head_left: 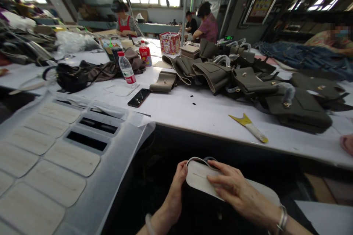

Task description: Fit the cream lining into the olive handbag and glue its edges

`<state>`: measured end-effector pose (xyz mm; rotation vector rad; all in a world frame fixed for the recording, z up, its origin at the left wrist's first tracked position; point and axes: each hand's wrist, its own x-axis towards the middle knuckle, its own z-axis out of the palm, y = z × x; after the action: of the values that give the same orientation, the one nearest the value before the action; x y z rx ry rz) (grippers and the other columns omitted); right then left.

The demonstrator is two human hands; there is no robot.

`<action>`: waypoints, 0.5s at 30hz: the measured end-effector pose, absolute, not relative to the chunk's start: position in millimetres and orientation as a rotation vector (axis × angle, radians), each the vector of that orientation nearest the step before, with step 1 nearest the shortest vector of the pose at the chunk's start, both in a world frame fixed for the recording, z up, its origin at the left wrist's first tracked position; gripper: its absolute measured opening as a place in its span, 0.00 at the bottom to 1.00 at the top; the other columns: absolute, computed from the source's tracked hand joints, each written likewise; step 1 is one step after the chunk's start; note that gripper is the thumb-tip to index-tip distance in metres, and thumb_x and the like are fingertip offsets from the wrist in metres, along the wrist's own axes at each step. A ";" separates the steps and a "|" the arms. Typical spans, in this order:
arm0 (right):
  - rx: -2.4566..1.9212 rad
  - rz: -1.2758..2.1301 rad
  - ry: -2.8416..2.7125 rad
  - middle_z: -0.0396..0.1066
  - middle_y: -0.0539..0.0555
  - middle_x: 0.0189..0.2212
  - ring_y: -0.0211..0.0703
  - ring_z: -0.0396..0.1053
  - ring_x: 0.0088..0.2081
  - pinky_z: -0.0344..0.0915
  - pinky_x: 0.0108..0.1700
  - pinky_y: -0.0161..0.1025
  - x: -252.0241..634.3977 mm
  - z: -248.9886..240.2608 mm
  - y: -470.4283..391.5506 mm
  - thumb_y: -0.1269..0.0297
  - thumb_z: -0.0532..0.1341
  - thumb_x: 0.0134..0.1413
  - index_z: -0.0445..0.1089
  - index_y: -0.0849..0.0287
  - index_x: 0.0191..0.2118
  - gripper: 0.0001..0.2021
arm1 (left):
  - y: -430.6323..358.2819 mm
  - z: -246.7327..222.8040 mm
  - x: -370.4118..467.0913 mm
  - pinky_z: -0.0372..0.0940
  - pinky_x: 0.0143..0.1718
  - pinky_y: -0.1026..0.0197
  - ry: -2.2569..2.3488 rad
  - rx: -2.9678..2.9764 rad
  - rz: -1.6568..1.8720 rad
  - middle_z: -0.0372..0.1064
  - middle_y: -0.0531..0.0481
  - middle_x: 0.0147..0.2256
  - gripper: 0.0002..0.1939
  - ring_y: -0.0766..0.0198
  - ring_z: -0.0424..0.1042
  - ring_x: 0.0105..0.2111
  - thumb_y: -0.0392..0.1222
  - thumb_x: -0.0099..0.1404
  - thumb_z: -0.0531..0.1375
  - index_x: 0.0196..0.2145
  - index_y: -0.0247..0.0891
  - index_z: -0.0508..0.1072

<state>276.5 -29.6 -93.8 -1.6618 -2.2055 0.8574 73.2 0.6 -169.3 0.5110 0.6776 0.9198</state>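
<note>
Left hand (175,190) clamps its fingers on the curved end of the pale panel (200,180), off the near edge of the tabletop (176,114); right hand (239,188) rests fingers apart across it, best kept flat.

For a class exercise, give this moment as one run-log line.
left hand: holding edge of pale panel; right hand: across its face; table: phone, yellow tool

A bare strip of table (176,117) opens between phone (139,97) and yellow tool (249,127), dotted by two black scraps (194,104). From where I stand, piled bags (248,84) block its far side; a bottle (127,70) stands behind the phone, and the table's edge lies between that strip and the left hand (176,189) and right hand (234,185).
</note>
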 end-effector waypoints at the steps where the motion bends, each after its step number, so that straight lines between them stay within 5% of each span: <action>1: -1.648 0.853 -2.214 0.58 0.56 0.64 0.59 0.57 0.63 0.60 0.60 0.64 276.7 -92.1 -29.0 0.62 0.57 0.62 0.75 0.47 0.49 0.13 | 1.8 -167.4 73.1 0.61 0.49 0.54 0.676 0.512 0.909 0.71 0.46 0.44 0.21 0.53 0.68 0.48 0.57 0.71 0.52 0.51 0.40 0.68; 7: -1.599 0.809 -1.864 0.68 0.58 0.54 0.54 0.68 0.54 0.68 0.55 0.52 290.4 -79.8 -15.1 0.56 0.58 0.63 0.76 0.54 0.39 0.11 | 8.7 -158.3 69.2 0.61 0.42 0.58 0.772 0.625 0.845 0.70 0.49 0.40 0.19 0.58 0.68 0.41 0.56 0.68 0.56 0.48 0.41 0.68; 10: -1.688 0.834 -1.718 0.74 0.56 0.46 0.50 0.72 0.46 0.71 0.48 0.46 306.7 -79.1 -10.1 0.53 0.61 0.60 0.74 0.55 0.44 0.13 | 18.1 -150.0 65.4 0.61 0.40 0.59 0.862 0.703 0.758 0.69 0.50 0.39 0.19 0.59 0.67 0.38 0.54 0.64 0.60 0.47 0.41 0.68; 15: -1.820 1.016 -1.813 0.76 0.51 0.35 0.44 0.72 0.36 0.67 0.38 0.38 323.1 -87.2 -11.8 0.56 0.59 0.61 0.76 0.56 0.38 0.11 | 50.1 -124.3 71.5 0.62 0.48 0.56 1.012 1.177 0.569 0.69 0.46 0.46 0.25 0.54 0.68 0.47 0.47 0.55 0.66 0.50 0.40 0.67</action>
<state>323.1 -11.8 -87.2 -1.8197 -1.8133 1.0158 71.5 50.1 -124.3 1.1770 1.0124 0.5692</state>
